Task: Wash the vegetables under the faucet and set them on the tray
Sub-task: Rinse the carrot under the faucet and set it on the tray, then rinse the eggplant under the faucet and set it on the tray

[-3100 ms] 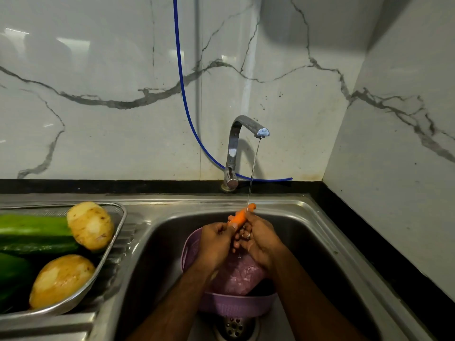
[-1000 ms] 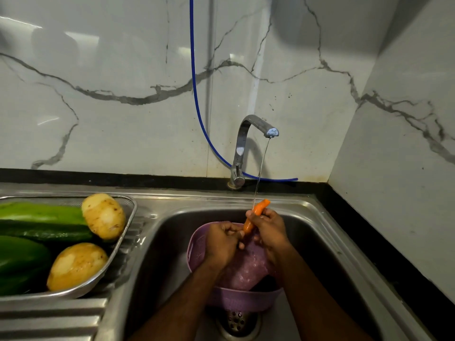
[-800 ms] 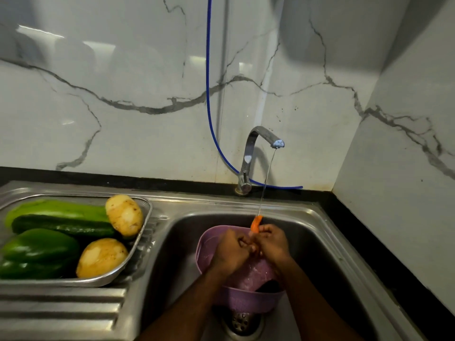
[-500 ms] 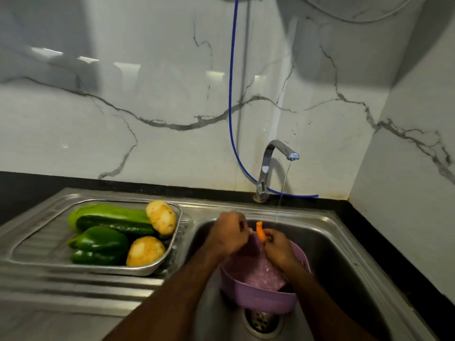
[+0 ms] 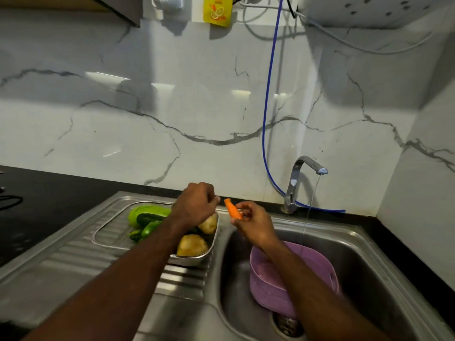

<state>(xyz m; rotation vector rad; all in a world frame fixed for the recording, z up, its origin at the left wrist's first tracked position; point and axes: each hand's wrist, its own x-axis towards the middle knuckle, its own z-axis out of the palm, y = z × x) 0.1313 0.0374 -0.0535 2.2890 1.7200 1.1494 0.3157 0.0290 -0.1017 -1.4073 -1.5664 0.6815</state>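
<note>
A white marble wall [image 5: 172, 114] with grey veins runs behind the counter and turns a corner at the right; a blue hose [image 5: 267, 99] hangs down it and curls along the black counter edge [image 5: 73, 183]; grey cables [image 5: 344, 43] loop beneath a white appliance [image 5: 369, 8] at the top right; a yellow packet [image 5: 218, 9] hangs just beside a white socket [image 5: 167, 2]; a dark cabinet corner [image 5: 118, 8] juts in at the top left; a purple plastic basket [image 5: 275, 284] lies tilted in the basin, above the drain [image 5: 286, 324]; a black cord [image 5: 9, 201] lies on the far left counter.
</note>
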